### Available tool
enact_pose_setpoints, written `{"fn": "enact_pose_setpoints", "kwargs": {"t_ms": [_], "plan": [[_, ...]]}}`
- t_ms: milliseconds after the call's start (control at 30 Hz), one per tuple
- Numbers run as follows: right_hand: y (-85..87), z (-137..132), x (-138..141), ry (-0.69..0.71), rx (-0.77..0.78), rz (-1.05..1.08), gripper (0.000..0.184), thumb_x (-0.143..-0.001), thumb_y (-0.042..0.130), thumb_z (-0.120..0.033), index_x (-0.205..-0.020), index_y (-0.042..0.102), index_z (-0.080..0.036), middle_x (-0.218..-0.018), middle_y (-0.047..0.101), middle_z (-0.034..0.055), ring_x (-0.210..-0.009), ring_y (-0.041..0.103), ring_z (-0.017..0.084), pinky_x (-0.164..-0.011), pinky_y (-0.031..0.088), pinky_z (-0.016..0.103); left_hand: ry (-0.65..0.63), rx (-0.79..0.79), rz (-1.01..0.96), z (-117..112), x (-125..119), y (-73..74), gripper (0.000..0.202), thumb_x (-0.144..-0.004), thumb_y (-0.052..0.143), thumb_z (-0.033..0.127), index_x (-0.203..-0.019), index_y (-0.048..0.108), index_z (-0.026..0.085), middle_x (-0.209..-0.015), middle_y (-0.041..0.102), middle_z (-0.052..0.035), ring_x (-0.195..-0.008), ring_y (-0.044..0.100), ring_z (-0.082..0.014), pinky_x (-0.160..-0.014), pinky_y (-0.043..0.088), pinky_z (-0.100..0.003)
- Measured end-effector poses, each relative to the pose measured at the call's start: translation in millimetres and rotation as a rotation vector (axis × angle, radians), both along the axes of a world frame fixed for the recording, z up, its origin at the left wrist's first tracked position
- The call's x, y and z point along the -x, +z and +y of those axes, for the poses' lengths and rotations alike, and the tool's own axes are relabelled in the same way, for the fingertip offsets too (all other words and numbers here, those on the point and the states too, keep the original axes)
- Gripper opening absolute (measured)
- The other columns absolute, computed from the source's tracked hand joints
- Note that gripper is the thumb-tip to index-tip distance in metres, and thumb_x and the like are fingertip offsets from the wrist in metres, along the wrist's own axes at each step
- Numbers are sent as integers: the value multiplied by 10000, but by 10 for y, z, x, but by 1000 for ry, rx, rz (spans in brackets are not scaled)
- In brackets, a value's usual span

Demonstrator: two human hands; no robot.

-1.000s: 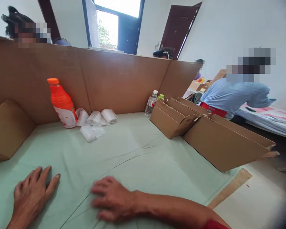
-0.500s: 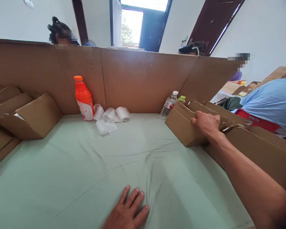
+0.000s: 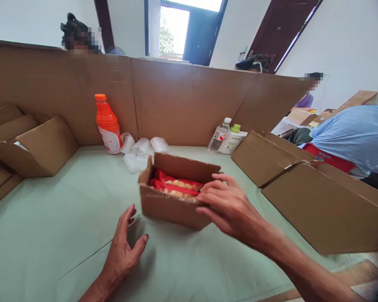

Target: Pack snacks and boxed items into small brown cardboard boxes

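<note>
An open cardboard box [image 3: 173, 213] is in the middle of the view, slightly blurred, over the green-covered table. Inside it lie red packets [image 3: 176, 184] with a pale printed pattern. My right hand [image 3: 227, 203] grips the box at its right end, thumb outside the near wall and fingers over the rim. To the left of the box my left hand [image 3: 124, 241] is raised with thumb and fingers apart, holding nothing and not touching the box.
An orange-red bottle [image 3: 108, 126] and bubble-wrap pieces [image 3: 143, 147] stand by the cardboard partition [image 3: 176, 100]. A water bottle [image 3: 219, 136] and a white green-capped bottle [image 3: 233, 140] are at back right. Cardboard boxes [image 3: 50, 144] line the left; more boxes [image 3: 321, 205] line the right. Other people sit beyond.
My right hand has brought a box from the right-hand row to the middle, uncovering the white bottle. My left hand has risen off the table and moved left.
</note>
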State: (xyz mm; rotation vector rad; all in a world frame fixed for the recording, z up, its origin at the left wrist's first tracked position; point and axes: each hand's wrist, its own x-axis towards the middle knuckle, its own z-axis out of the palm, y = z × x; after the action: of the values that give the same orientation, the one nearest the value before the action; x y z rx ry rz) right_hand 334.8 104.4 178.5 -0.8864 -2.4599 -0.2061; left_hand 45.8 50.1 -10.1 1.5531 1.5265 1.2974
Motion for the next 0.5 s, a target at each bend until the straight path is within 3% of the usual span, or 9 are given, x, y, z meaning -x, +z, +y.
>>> {"fn": "enact_pose_setpoints", "kwargs": {"t_ms": [67, 133, 267, 367, 500], "plan": [[-4, -149, 74, 76, 22, 149, 169, -962, 615, -357, -1036, 694, -227, -1016, 754, 55, -990, 682, 223, -1074, 387, 456, 36, 19, -52, -41, 94, 21, 688, -807, 674, 440, -1412, 478, 177, -1413, 552, -183, -1297, 554, -348, -1111, 435, -551], [-139, -179, 59, -4, 78, 363, 207, -978, 585, -374, -1112, 691, -259, -1163, 730, 65, -1117, 652, 239, -1063, 415, 443, 50, 53, -81, -137, 173, 1, 647, -812, 672, 433, -1381, 500, 177, -1372, 580, -173, -1300, 550, -345, -1126, 417, -545], [-688, -116, 18, -336, 399, 882, 329, -994, 526, -434, -1283, 618, -306, -1273, 682, 67, -1149, 645, 229, -969, 503, 395, 91, 105, -127, -355, 250, -94, 748, -837, 672, 408, -1493, 377, 206, -1448, 531, -176, -1295, 569, -327, -1108, 449, -518], [-1044, -156, 44, -480, 527, 1193, 502, -980, 506, -522, -1428, 492, -297, -1354, 634, 99, -1073, 670, 223, -919, 533, 394, 136, 113, -147, -412, 263, -124, 753, -848, 672, 411, -1505, 360, 220, -1459, 528, -173, -1267, 601, -309, -1069, 496, -479], [-1293, -282, 56, -525, 596, 1252, 521, -961, 528, -534, -1410, 532, -270, -1374, 631, 115, -1105, 669, 245, -927, 542, 405, 122, 109, -93, -307, 293, -35, 683, -813, 694, 405, -1418, 453, 200, -1358, 613, -156, -1172, 660, -295, -991, 548, -438]]}}
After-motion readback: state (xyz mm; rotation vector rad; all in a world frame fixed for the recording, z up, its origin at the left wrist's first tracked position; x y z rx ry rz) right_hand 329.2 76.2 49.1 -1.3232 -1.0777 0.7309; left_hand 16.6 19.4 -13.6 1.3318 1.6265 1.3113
